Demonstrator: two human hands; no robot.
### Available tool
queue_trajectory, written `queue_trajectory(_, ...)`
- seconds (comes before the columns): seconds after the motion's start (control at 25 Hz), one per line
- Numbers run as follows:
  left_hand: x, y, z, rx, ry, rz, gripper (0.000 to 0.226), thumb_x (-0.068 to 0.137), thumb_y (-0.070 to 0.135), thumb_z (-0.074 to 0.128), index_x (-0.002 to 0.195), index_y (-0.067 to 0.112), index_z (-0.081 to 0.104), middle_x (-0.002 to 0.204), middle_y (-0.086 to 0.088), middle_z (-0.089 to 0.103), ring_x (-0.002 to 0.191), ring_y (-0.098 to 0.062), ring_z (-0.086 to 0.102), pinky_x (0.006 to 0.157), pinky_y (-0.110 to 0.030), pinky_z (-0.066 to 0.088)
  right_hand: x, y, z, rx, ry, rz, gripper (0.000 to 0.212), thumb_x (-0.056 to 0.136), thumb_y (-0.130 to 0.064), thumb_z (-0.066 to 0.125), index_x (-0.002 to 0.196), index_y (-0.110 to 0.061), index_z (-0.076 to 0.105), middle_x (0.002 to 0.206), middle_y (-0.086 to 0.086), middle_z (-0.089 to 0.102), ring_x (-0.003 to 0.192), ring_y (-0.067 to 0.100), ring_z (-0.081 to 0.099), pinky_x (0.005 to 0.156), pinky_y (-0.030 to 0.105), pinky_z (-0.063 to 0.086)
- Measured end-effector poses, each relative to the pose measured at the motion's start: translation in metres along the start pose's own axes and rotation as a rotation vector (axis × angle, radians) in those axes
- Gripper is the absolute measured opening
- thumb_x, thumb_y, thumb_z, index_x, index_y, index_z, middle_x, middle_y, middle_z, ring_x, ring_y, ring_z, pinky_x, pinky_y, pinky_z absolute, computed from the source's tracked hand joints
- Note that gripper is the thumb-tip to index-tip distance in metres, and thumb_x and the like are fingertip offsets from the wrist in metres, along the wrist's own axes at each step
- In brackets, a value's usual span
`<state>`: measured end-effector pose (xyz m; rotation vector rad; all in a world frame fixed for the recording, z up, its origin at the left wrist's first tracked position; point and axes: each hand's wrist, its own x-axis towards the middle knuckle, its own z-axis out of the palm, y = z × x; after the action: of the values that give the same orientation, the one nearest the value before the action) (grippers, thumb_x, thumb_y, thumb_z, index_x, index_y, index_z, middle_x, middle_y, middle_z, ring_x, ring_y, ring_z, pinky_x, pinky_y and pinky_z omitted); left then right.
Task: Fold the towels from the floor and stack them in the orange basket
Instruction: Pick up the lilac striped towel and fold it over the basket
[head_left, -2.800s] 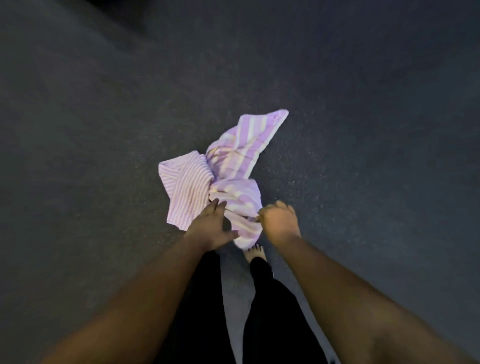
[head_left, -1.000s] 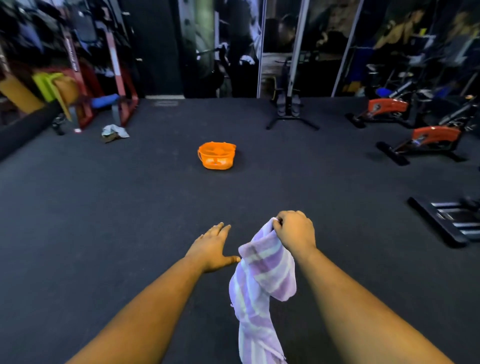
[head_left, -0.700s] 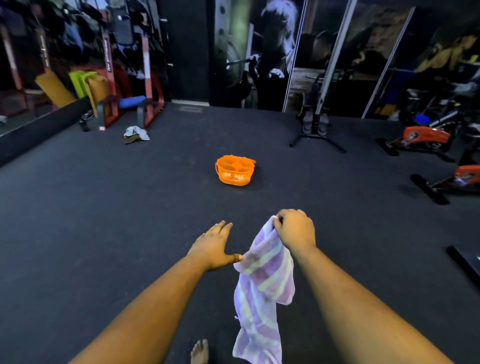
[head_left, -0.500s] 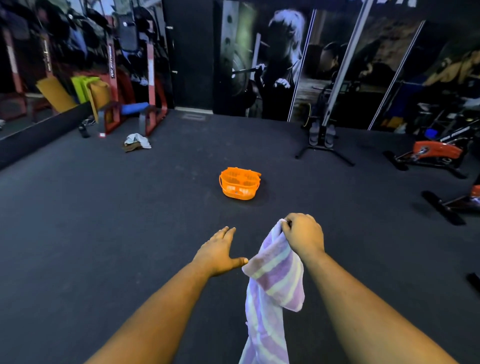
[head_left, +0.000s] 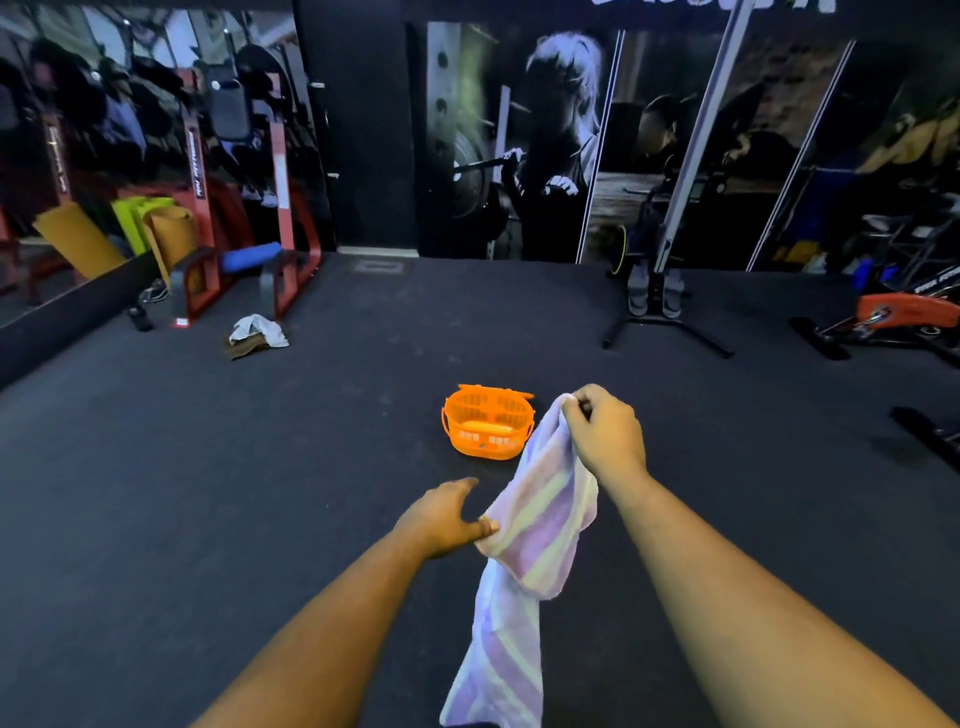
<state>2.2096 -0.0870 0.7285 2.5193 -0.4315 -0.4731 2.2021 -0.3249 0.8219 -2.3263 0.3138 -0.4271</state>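
Gripping striped towel's (head_left: 540, 530) edge, right hand (head_left: 605, 428)

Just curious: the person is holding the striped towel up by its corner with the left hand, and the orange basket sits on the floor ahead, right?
Not quite: the head view shows the right hand holding the striped towel up by its corner. The orange basket does sit on the floor ahead.

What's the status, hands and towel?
Right hand grips striped towel by its top, unfolded. Left hand pinches its edge. Orange basket ahead, floor between bare.
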Motion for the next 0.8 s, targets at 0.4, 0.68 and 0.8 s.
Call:
queue_trajectory(0.4,0.215,0.004,-0.084,-1.065,0.187,-0.015,0.026,0.108,0.025,0.052,0.102,0.004,0.066,0.093,-0.015,0.072,0.088,-0.025,0.069,0.087,-0.047,0.060,0.218,0.028,0.120,0.292,-0.169,0.112,0.016,0.098,-0.044,0.057,0.090,-0.031,0.061,0.089,-0.008,0.070,0.084,0.017,0.070,0.072,0.044,0.060)
queue_trajectory(0.68,0.376,-0.013,-0.166,-1.190,0.277,0.030,0.025,0.105,0.027,0.059,0.089,0.008,0.062,0.074,-0.007,0.066,0.063,-0.018,0.062,0.061,-0.027,0.054,0.303,0.023,0.215,0.247,-0.382,-0.138,0.021,0.097,-0.032,0.067,0.081,-0.026,0.056,0.067,-0.016,0.060,0.059,0.004,0.047,0.056,0.028,0.037)
queue_trajectory(0.8,0.430,-0.042,-0.192,-1.064,0.276,0.057,0.028,0.102,0.038,0.061,0.094,0.012,0.063,0.082,-0.001,0.066,0.074,-0.013,0.059,0.071,-0.029,0.054,0.358,0.019,0.245,0.360,-0.357,0.013,0.026,0.099,-0.026,0.065,0.075,-0.015,0.060,0.064,-0.015,0.055,0.061,0.005,0.045,0.060,0.031,0.038)
